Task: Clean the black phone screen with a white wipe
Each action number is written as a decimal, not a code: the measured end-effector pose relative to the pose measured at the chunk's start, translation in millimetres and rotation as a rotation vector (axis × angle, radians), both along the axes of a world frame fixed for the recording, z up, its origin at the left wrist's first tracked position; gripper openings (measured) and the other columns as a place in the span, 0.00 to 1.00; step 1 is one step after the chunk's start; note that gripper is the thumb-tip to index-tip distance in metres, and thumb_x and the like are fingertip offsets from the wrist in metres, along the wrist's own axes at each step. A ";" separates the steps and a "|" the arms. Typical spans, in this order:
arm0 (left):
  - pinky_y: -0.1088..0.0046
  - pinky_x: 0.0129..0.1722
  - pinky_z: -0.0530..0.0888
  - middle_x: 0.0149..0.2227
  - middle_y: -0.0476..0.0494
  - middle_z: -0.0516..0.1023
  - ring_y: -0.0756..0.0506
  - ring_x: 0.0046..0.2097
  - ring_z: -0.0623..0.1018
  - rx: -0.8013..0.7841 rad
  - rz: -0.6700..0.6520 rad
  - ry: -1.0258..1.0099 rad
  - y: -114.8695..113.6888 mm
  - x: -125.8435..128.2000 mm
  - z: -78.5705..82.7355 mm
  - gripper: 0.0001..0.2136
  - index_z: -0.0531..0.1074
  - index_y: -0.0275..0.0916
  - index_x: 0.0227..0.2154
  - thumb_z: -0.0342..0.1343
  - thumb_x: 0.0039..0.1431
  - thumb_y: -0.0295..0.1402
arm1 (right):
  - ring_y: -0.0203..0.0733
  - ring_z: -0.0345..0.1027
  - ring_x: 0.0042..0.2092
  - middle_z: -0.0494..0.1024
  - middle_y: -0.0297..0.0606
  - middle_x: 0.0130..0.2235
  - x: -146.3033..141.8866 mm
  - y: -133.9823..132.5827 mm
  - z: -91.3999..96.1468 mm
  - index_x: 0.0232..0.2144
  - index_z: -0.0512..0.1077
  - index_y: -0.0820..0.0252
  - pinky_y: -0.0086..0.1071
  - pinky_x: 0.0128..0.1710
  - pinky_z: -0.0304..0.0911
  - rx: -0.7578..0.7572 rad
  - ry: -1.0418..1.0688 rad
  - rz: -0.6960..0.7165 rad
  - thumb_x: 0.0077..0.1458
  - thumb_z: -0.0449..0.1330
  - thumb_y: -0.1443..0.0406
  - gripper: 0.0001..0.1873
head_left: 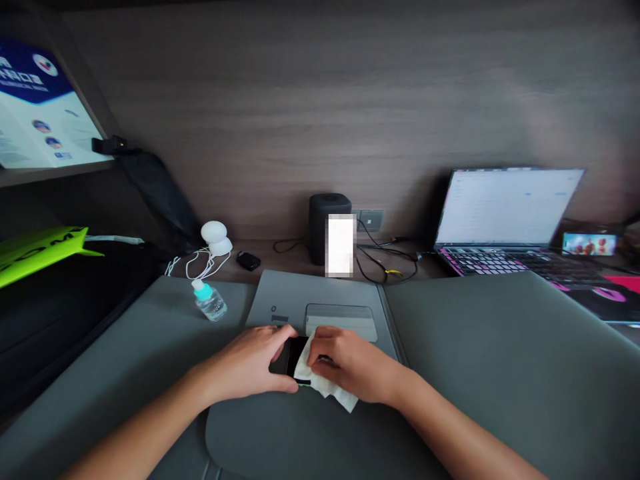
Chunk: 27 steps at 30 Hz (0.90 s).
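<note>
Dark wood panelling [250,100] backs the tabletop [283,263], where a laptop [507,207] stands open at right and a clear bottle [211,303] sits at left on a grey mat [465,347]. Over the mat's middle, the left hand [255,363] grips a dark phone [296,352] between thumb and fingers; the right hand's [355,363] grip pinches a white tissue [340,395] against the phone's right part.

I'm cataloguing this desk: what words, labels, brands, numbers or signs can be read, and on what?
"科口罩": blue-and-white box; its character above is cut off, smaller print too blurred.
"OM", seemingly: lime-green item; other letters unclear.
Laptop screen and keys: too blurred.
Small lit screen: too small.
Dark device by the white cloth: no text visible.
</note>
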<state>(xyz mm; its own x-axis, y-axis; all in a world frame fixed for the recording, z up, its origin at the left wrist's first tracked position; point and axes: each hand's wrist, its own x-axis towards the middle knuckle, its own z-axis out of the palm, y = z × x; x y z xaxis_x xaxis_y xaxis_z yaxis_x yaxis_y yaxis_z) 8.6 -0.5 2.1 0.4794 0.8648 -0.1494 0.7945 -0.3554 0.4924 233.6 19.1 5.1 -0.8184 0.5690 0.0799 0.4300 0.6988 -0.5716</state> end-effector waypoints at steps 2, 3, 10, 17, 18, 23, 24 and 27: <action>0.69 0.33 0.64 0.33 0.48 0.71 0.42 0.36 0.72 0.001 -0.001 -0.006 -0.1 0.5 1.0 0.26 0.68 0.44 0.47 0.67 0.45 0.46 | 0.36 0.67 0.40 0.73 0.37 0.37 -2.5 -0.9 -0.3 0.32 0.72 0.62 0.27 0.39 0.61 0.018 0.007 0.031 0.59 0.58 0.74 0.06; 0.69 0.33 0.64 0.33 0.48 0.71 0.42 0.36 0.72 0.003 0.003 -0.008 -0.2 0.8 1.4 0.25 0.68 0.45 0.45 0.67 0.45 0.45 | 0.37 0.67 0.40 0.73 0.38 0.37 -3.9 -1.4 -0.3 0.32 0.72 0.62 0.27 0.40 0.61 0.032 0.015 0.041 0.59 0.58 0.74 0.05; 0.70 0.32 0.63 0.33 0.49 0.71 0.42 0.35 0.72 -0.002 0.010 -0.001 -0.2 1.1 1.5 0.25 0.68 0.45 0.45 0.66 0.45 0.46 | 0.35 0.67 0.37 0.72 0.37 0.35 -4.0 -1.0 1.1 0.31 0.72 0.62 0.26 0.37 0.60 0.021 -0.002 -0.013 0.59 0.57 0.73 0.07; 0.69 0.33 0.63 0.35 0.47 0.72 0.40 0.38 0.73 0.000 0.020 0.018 -1.2 2.5 2.9 0.20 0.67 0.43 0.38 0.66 0.46 0.45 | 0.38 0.66 0.39 0.72 0.38 0.35 -11.7 -1.9 -5.6 0.32 0.75 0.62 0.28 0.39 0.60 0.133 0.006 0.001 0.61 0.57 0.72 0.07; 0.69 0.33 0.63 0.35 0.47 0.72 0.40 0.38 0.73 -0.007 0.022 0.016 -1.3 2.6 3.0 0.21 0.67 0.44 0.39 0.66 0.45 0.45 | 0.38 0.66 0.39 0.72 0.39 0.35 -11.9 -2.6 -5.5 0.33 0.75 0.62 0.29 0.39 0.60 0.154 -0.002 -0.023 0.62 0.56 0.71 0.08; 0.67 0.36 0.64 0.39 0.46 0.74 0.38 0.43 0.74 -0.002 0.019 0.009 -2.3 1.7 1.3 0.21 0.67 0.44 0.41 0.65 0.46 0.44 | 0.43 0.65 0.44 0.72 0.43 0.41 -11.6 -8.1 -2.9 0.41 0.75 0.63 0.35 0.46 0.61 0.216 -0.020 0.070 0.64 0.54 0.70 0.10; 0.67 0.37 0.64 0.40 0.46 0.74 0.37 0.43 0.74 -0.002 0.020 0.011 -2.5 1.5 1.0 0.21 0.67 0.44 0.41 0.65 0.46 0.44 | 0.43 0.65 0.46 0.72 0.44 0.43 -11.1 -8.2 -2.4 0.43 0.75 0.62 0.36 0.48 0.61 0.214 -0.016 0.103 0.64 0.54 0.69 0.10; 0.68 0.35 0.64 0.38 0.46 0.74 0.38 0.41 0.74 0.003 0.012 0.022 -2.1 1.4 1.2 0.20 0.66 0.43 0.39 0.65 0.47 0.45 | 0.43 0.65 0.48 0.71 0.45 0.48 -7.7 -6.0 -0.5 0.46 0.74 0.61 0.36 0.51 0.61 0.188 -0.002 0.122 0.64 0.53 0.69 0.12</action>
